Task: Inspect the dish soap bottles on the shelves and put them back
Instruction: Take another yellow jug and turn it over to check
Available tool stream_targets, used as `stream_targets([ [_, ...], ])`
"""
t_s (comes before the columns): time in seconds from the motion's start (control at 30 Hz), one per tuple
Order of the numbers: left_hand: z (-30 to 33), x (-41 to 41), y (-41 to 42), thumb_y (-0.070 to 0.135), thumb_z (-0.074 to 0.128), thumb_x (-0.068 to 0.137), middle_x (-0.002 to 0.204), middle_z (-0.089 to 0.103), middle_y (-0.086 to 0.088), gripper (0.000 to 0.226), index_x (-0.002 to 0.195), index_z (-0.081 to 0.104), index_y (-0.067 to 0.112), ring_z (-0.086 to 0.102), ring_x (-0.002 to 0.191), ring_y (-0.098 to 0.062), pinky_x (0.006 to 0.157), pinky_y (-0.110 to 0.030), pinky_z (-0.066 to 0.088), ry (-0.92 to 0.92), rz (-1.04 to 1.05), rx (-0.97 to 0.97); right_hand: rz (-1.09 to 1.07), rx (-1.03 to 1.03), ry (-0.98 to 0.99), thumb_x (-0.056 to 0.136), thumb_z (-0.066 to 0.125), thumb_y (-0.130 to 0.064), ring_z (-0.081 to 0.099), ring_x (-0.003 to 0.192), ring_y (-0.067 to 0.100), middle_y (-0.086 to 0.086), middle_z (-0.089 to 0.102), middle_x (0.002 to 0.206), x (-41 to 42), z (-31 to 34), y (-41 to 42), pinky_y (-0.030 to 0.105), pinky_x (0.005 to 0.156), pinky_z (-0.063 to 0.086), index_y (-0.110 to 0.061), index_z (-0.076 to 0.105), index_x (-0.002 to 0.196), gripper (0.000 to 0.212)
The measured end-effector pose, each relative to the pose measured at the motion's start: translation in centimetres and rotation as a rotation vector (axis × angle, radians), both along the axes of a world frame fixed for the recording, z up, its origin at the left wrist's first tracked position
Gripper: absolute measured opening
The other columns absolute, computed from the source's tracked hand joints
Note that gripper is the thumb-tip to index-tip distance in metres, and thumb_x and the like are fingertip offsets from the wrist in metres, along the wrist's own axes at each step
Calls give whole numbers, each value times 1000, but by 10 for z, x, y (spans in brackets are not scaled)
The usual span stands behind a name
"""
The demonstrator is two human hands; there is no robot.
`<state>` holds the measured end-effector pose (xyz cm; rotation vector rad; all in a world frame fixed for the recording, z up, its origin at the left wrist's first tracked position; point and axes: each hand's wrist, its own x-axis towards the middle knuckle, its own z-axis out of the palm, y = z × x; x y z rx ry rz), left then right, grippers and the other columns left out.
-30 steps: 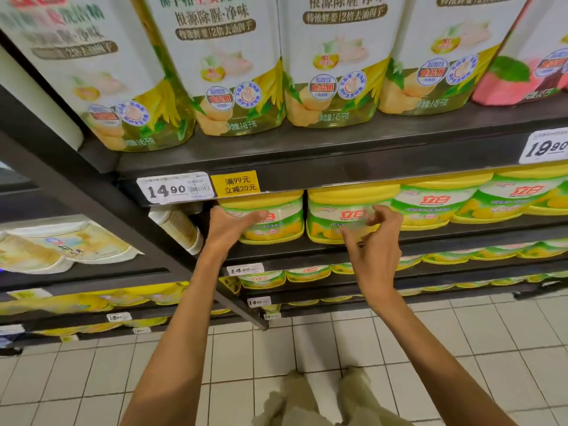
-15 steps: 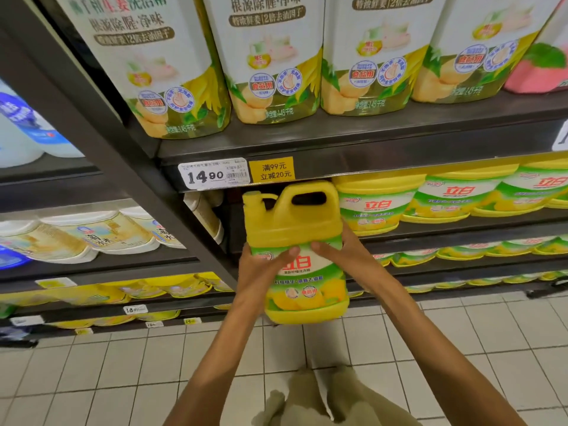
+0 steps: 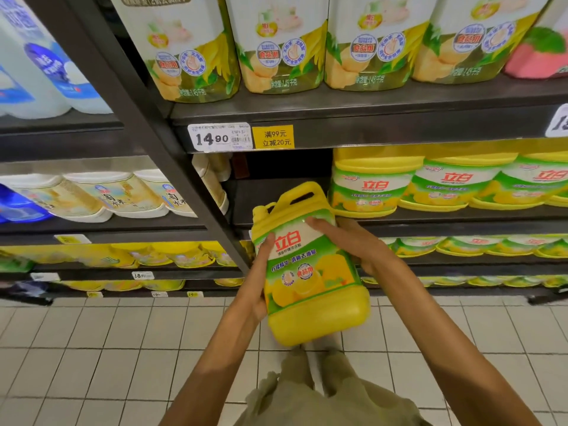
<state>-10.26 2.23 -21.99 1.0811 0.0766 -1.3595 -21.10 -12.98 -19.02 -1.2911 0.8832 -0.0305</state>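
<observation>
A yellow dish soap jug (image 3: 310, 272) with a green and white label and a handle on top is held in front of the shelves, tilted back with its label facing me. My left hand (image 3: 258, 287) grips its left side, thumb on the label. My right hand (image 3: 353, 244) holds its right side, fingers laid across the upper label. Behind the jug the shelf (image 3: 276, 198) has a dark gap at its left end. Matching yellow jugs (image 3: 375, 186) stand in a row to the right of that gap.
Large white and yellow soap bottles (image 3: 276, 47) fill the shelf above, over a 14.90 price tag (image 3: 219, 137). A slanted dark upright (image 3: 159, 142) splits the rack; left of it stand blue-white and pale bottles (image 3: 92, 195). Lower shelves hold more yellow jugs. White tiled floor (image 3: 123, 348) lies below.
The jug came off the shelf, leaving a gap, and has been lowered and tilted back toward me. Both hands shifted along its sides. The view moved closer and leftward.
</observation>
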Motion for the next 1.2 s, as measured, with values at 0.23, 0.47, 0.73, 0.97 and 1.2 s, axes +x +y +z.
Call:
stream_targets([
  [0.23,6,5,6,54,55,84,112,70,-18,53,116,66,13,70,93,-31,83,-46,57,77,-76,98,62,75,75,85,63,-55,70,101,26,8,73,109,-12,14,-3,45,93,54,-17,60,119,50],
  [0.47,21,11,19,54,57,85,102,74,-12,47,110,68,17,74,82,-26,69,-42,61,-28,-202,226,-170,499,-108,91,59,-41,75,76,23,12,77,92,-32,-12,17,31,57,59,-16,66,106,30],
  [0.73,32,-6,16,50,60,78,112,72,-10,55,124,59,18,71,98,-25,80,-40,59,-276,-183,123,-183,395,-196,70,67,-43,69,103,30,13,73,112,-38,-15,23,47,92,54,-18,62,121,57],
  [0.97,43,-16,8,57,67,65,98,74,14,47,106,58,36,72,87,-5,63,-18,56,-703,-129,-29,-335,375,-513,75,72,-48,65,111,35,18,66,124,-42,-17,33,51,93,53,-18,65,118,53],
  [1.2,10,-34,4,73,49,69,104,73,5,71,120,59,24,70,95,-14,79,-30,58,-629,63,19,-358,91,-577,39,93,-55,72,98,26,3,75,107,-47,3,34,33,71,59,-22,59,118,92],
])
